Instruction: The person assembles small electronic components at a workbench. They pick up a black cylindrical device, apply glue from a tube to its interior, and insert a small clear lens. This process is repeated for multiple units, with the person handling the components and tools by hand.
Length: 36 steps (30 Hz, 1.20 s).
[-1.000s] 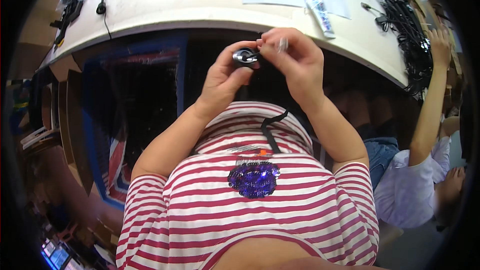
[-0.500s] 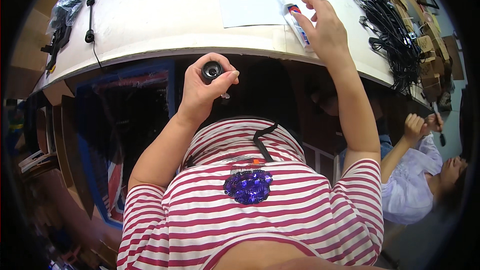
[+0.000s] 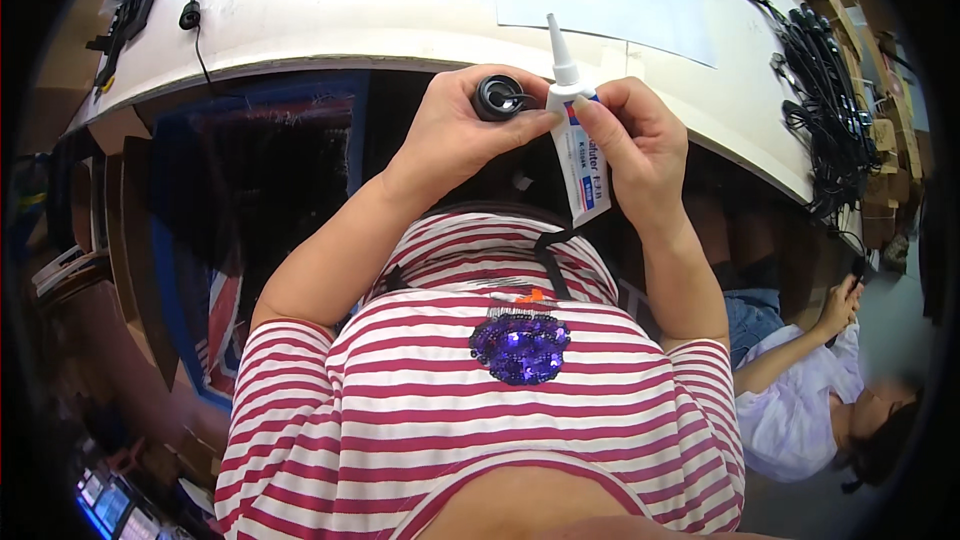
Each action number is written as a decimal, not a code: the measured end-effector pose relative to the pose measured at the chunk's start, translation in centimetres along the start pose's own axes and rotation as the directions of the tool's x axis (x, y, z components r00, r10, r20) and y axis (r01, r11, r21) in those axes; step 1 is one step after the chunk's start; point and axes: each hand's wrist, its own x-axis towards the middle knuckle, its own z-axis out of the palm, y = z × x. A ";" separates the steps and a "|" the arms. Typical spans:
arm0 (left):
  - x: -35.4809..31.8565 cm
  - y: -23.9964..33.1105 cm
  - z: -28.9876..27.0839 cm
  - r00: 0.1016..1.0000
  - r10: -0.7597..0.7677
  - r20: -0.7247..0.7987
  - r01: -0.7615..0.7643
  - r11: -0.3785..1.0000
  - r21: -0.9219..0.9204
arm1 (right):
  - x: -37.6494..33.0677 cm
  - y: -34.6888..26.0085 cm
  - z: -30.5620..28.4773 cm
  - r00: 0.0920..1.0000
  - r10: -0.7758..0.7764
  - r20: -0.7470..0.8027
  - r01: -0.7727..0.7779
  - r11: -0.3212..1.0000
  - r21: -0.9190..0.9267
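My left hand (image 3: 455, 125) is closed around a small black cylindrical housing (image 3: 497, 98), its round open end facing up with something shiny inside. Between the thumb and fingers of my right hand (image 3: 640, 140) is a white glue tube (image 3: 583, 165) with blue and red print. The tube stands nozzle up, its long pale tip (image 3: 558, 45) pointing away from me. My left fingertips meet the tube near its neck, so both hands are side by side in front of the table edge.
A white sheet (image 3: 600, 0) lies on the pale table (image 3: 330, 0). Black cables (image 3: 820, 110) are heaped at the right, a black corded part (image 3: 190, 15) at the left. Another person (image 3: 800, 390) sits at the right holding something dark. Cardboard boxes (image 3: 885, 180) stand beyond the cables.
My right hand has picked the glue tube up off the table and brought it to my left hand. My left hand has moved right with the black housing. The whole view has shifted slightly.
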 end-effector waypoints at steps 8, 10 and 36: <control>-0.5 0.1 0.6 1.000 -0.013 0.001 0.013 0.999 0.038 | -0.9 2.0 0.5 0.977 -0.208 0.043 0.210 0.919 -0.335; -0.5 0.3 0.8 0.998 -0.069 -0.003 0.069 0.998 -0.013 | -0.9 2.1 0.7 0.977 -0.214 0.009 0.206 0.927 -0.314; -0.7 0.1 1.6 0.992 -0.127 -0.002 0.127 0.992 -0.024 | -1.5 2.9 0.7 0.966 -0.248 0.074 0.256 0.959 -0.123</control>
